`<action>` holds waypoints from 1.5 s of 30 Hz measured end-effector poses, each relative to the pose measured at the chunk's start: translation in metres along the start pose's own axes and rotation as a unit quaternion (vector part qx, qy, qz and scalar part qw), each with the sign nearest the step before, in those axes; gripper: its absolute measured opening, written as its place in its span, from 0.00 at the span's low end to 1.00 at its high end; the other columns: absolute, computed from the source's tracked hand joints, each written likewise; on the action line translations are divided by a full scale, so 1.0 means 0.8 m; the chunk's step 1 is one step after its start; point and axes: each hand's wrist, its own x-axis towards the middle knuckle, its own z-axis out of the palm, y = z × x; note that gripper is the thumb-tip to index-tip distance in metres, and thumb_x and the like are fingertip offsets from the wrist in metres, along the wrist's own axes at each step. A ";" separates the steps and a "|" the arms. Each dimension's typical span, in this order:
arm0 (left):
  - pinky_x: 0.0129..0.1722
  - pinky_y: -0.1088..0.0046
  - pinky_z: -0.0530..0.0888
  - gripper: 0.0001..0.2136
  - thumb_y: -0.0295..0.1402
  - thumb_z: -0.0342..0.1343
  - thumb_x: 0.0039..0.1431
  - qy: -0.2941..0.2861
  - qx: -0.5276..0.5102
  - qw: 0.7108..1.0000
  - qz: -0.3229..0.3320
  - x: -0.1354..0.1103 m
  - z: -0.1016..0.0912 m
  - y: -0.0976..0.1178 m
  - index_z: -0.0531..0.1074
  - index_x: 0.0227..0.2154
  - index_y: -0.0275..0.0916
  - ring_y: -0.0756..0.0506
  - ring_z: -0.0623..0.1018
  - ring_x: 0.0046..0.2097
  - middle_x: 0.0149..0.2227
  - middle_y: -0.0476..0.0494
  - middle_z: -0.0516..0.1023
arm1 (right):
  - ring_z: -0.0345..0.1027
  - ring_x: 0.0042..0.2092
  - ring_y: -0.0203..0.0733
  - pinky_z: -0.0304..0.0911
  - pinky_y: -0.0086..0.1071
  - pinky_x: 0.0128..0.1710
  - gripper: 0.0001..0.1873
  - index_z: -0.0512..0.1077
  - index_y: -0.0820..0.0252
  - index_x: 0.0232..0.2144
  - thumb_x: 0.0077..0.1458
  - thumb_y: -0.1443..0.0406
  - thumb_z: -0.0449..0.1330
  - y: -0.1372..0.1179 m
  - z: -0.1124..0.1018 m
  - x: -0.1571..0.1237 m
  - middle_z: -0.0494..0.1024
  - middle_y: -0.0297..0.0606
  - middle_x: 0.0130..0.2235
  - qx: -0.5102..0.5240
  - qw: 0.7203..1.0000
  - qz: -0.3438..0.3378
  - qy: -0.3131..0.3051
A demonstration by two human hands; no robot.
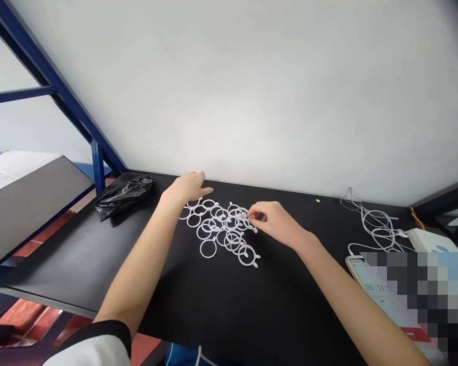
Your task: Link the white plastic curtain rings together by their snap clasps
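Left of the right hand (273, 219), fingertips pinching a white ring (246, 219), tabbed rings (223, 217) overlap near the spread left hand (187, 186).

A black bag (125, 197) lies left, white cables (393, 234) right, near what seems a phone (376, 292).

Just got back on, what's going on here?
White rings lie in a loose, overlapping pile on a black table. The person's right hand is at the pile's right edge; whether it grips a ring is unclear. The left hand, open, is over its far left side. A black bag lies farther left.
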 end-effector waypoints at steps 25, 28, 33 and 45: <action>0.35 0.74 0.75 0.27 0.23 0.59 0.41 -0.151 -0.002 0.985 -0.079 0.042 0.027 -0.041 0.73 0.49 0.40 0.41 0.81 0.43 0.51 0.39 0.79 | 0.71 0.42 0.42 0.66 0.36 0.44 0.10 0.76 0.56 0.35 0.54 0.71 0.56 0.031 0.015 0.009 0.79 0.36 0.40 -0.015 1.000 0.000 -0.014; 0.38 0.71 0.76 0.28 0.25 0.59 0.43 -0.130 0.005 0.988 -0.086 0.040 0.023 -0.040 0.72 0.52 0.39 0.38 0.79 0.48 0.54 0.36 0.76 | 0.72 0.42 0.42 0.66 0.36 0.45 0.11 0.76 0.57 0.36 0.55 0.72 0.55 0.030 0.009 0.010 0.79 0.37 0.40 -0.018 1.000 0.005 0.003; 0.44 0.67 0.75 0.26 0.27 0.58 0.43 -0.107 0.008 0.989 -0.098 0.039 0.016 -0.057 0.74 0.50 0.38 0.36 0.79 0.50 0.55 0.34 0.76 | 0.73 0.44 0.43 0.67 0.36 0.46 0.11 0.75 0.58 0.37 0.55 0.72 0.54 0.034 -0.006 0.008 0.80 0.39 0.41 -0.036 0.999 0.021 0.019; 0.34 0.72 0.76 0.11 0.31 0.61 0.40 -0.126 0.013 0.984 -0.123 0.034 0.032 -0.096 0.80 0.30 0.36 0.40 0.81 0.36 0.34 0.35 0.83 | 0.74 0.39 0.42 0.69 0.34 0.40 0.08 0.74 0.59 0.38 0.56 0.68 0.57 0.025 -0.023 -0.002 0.80 0.40 0.37 -0.016 0.997 0.067 -0.045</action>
